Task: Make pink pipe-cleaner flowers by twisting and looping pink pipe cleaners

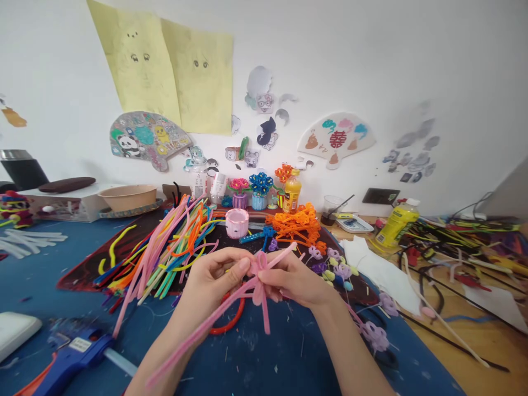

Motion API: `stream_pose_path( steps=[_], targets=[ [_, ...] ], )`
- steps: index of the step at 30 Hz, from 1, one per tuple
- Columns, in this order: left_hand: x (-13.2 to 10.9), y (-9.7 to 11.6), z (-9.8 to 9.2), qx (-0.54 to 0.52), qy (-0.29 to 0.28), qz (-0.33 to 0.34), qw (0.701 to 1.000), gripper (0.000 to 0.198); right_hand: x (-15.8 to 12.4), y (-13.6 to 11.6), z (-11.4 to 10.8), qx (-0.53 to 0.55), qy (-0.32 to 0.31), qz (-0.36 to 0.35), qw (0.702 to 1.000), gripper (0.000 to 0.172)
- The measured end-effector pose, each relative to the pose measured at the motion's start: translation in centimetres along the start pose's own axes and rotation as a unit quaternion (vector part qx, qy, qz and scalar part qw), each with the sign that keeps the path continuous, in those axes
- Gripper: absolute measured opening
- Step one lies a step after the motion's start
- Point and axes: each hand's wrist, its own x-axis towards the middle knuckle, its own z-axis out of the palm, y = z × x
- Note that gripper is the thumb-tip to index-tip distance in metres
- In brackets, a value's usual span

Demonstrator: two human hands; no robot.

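My left hand [214, 280] and my right hand [295, 280] meet over the blue mat [264, 357], both pinched on a pink pipe cleaner [259, 275] bent into small loops at the fingertips. Its long free ends trail down to the lower left and one short end hangs straight down. A red ring [229, 324] lies on the mat just under my left hand.
A fan of coloured pipe cleaners [165, 247] lies behind the hands, with a pink cup [237, 223], orange pipe-cleaner shapes [299, 223] and small purple flowers [334, 269]. A blue glue gun [72, 352] sits at the lower left. Bottles, pots and loose wires crowd the back and right.
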Motion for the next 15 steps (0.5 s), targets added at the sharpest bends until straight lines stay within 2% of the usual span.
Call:
stream_pose_path(
  steps=[4, 7, 9, 11, 15],
  targets=[
    [0.2, 0.5, -0.2, 0.031, 0.029, -0.025, 0.999, 0.03, 0.1, -0.8, 0.2, -0.065, 0.087, -0.042, 0.993, 0.025],
    [0.1, 0.8, -0.1, 0.057, 0.011, -0.023, 0.998, 0.027, 0.6, -0.8, 0.2, -0.122, 0.152, -0.089, 0.977, 0.029],
    [0.1, 0.7, 0.1, 0.077, 0.015, -0.009, 0.997, 0.024, 0.9, -0.5, 0.2, -0.143, 0.172, -0.099, 0.97, 0.03],
    [0.3, 0.3, 0.2, 0.114, 0.046, 0.026, 0.992, 0.023, 1.0, -0.3, 0.2, -0.138, 0.16, -0.09, 0.973, 0.033],
    [0.7, -0.4, 0.1, 0.156, 0.107, 0.058, 0.98, 0.022, 0.5, -0.4, -0.1, -0.105, 0.041, -0.041, 0.993, 0.045]
  ],
)
